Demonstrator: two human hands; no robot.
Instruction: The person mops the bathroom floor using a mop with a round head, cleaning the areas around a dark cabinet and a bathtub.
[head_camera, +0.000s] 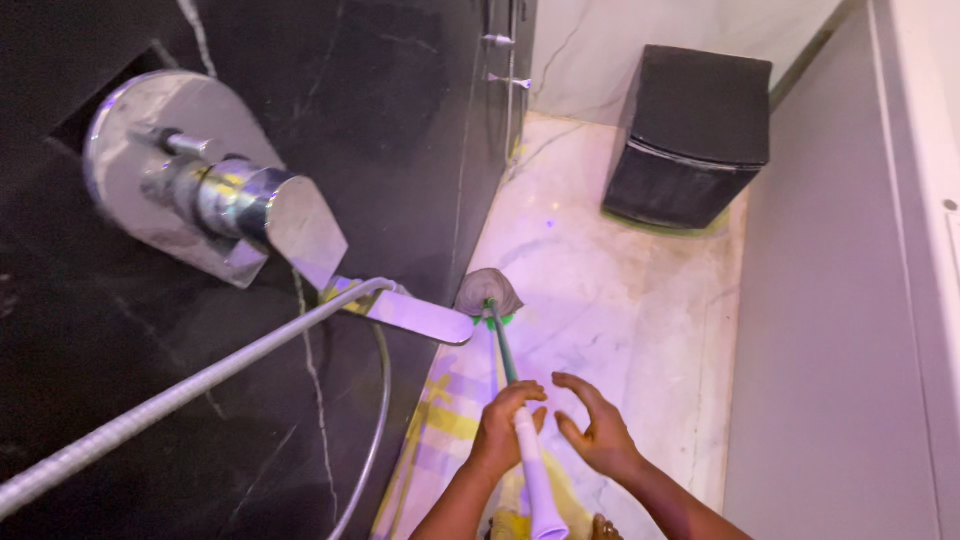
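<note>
Your left hand is wrapped around the mop handle, fingers curled tight on the white grip part; the thumb side sits on top, pressing down on the pole. Your right hand is just beside it and not on the pole; fingers spread and slightly curled, palm turned toward the handle with a small gap between them. From your left fingers the pole runs forward, going from white to a green shaft; it ends at the grey mop head, which rests on the pale marble floor well ahead of your fingertips, right against the base of the black marble wall.

Off to the left of your left hand, higher up, there's a chrome shower mixer on that wall; a ribbed metal hose runs out from it toward you. Far ahead of your right fingers, past the mop head, a black toilet sits at the back of the room; a plain grey wall runs along the right side of your right hand.
</note>
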